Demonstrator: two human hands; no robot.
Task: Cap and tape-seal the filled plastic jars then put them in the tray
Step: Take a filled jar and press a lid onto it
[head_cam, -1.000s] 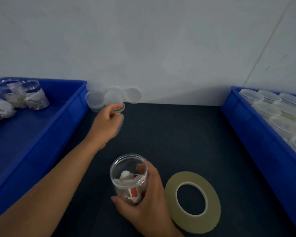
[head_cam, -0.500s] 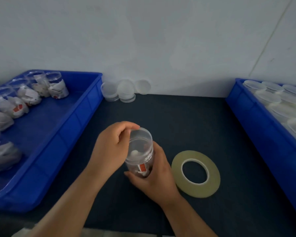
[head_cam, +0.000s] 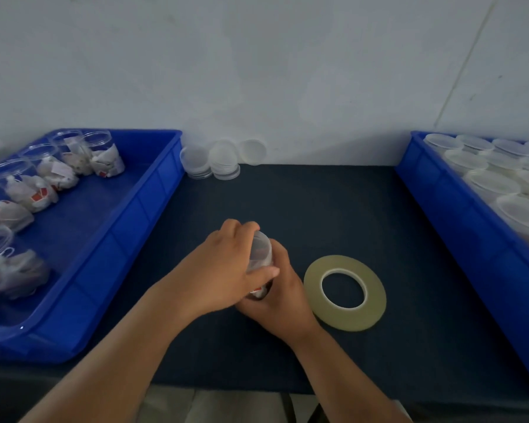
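Head camera: left hand [head_cam: 223,270] clamps the lid [head_cam: 261,244] onto the jar [head_cam: 258,293], right hand [head_cam: 280,297] wrapped around its base, tape roll [head_cam: 344,293] just beside.

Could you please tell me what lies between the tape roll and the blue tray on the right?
Nothing: in the head view, only bare dark mat shows between the tape roll and the right blue tray.

Jar [head_cam: 261,250] between trays, tape roll [head_cam: 345,293] right, lids [head_cam: 223,158] behind
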